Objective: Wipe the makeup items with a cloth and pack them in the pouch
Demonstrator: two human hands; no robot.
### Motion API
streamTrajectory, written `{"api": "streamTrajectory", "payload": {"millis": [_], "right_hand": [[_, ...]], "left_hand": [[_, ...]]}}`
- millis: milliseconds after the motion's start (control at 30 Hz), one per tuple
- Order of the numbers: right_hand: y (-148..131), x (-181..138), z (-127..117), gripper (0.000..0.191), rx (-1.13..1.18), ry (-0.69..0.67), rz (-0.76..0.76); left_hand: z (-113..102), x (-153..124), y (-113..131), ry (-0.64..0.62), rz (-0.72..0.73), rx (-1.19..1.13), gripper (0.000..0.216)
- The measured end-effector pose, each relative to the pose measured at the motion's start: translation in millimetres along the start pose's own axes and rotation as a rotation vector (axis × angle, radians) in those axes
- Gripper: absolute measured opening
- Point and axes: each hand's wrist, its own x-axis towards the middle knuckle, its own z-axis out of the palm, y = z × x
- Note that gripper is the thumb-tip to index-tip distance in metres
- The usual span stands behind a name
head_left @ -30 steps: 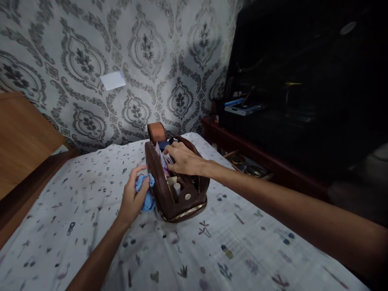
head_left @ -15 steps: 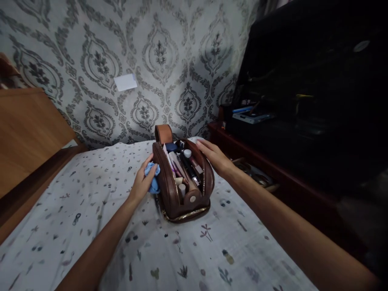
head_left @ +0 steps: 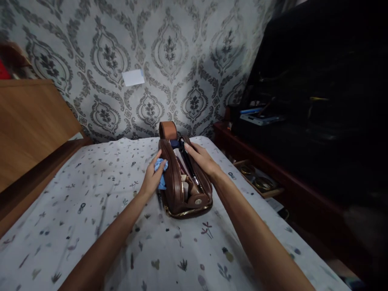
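Note:
A brown leather toiletry bag (head_left: 173,184) stands on the patterned sheet (head_left: 127,226), its top unzipped. Inside I see a black pen-like tube (head_left: 188,163), a dark blue item (head_left: 175,143) and other small cosmetics, partly hidden by the sides. My left hand (head_left: 151,178) presses against the bag's left wall with a crumpled blue cloth (head_left: 162,184) held in it. On the opposite side my right hand (head_left: 203,158) grips the upper right edge, fingertips by the far end of the opening. A tan loop handle (head_left: 168,130) rises at the back.
Patterned wallpaper (head_left: 169,72) closes off the back. A wooden panel (head_left: 33,129) borders the bed on the left. To the right, a small open drawer (head_left: 257,180) with round items juts out below a dark red ledge (head_left: 230,135) holding a light-blue object (head_left: 257,118).
My right hand has moved inward and left over the bag's right side. The opening has narrowed, covering more of the contents. My left hand stays on the bag with the cloth.

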Motion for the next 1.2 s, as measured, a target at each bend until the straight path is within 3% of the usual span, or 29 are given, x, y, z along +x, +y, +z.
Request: {"api": "streamTrajectory", "payload": {"millis": [300,433,533,633,700,767,833,1000,1067,1200], "right_hand": [[0,1,-4,0.063,-0.072,-0.044,-0.012],[-2,1,-8,0.058,-0.08,-0.049,-0.023],[0,2,-10,0.054,-0.107,-0.024,-0.044],[4,4,-10,0.053,-0.129,-0.019,-0.061],[6,5,-10,0.054,-0.112,-0.031,-0.075],[8,5,-9,0.053,-0.084,-0.036,-0.073],[11,6,-9,0.052,-0.053,-0.03,-0.056],[17,10,-9,0.057,-0.019,0.029,-0.036],[17,9,-10,0.06,-0.025,0.036,-0.037],[14,7,-11,0.062,0.005,0.028,-0.014]], "left_hand": [[-8,-1,-1,-0.014,0.024,0.01,0.049],[-38,-7,-4,-0.002,0.101,0.198,0.05],[-75,-11,-8,-0.005,0.139,0.517,0.039],[-112,-18,-14,-0.078,0.031,0.914,0.04],[-131,-22,-18,-0.219,-0.123,1.073,0.05],[-144,-25,-23,-0.374,-0.271,1.095,0.068],[-150,-23,-25,-0.419,-0.307,1.045,0.077],[-133,12,-12,-0.204,-0.051,0.8,0.055],[-113,40,-5,-0.139,-0.017,0.53,0.041],[-62,107,-2,-0.149,-0.041,0.34,0.032]]}}
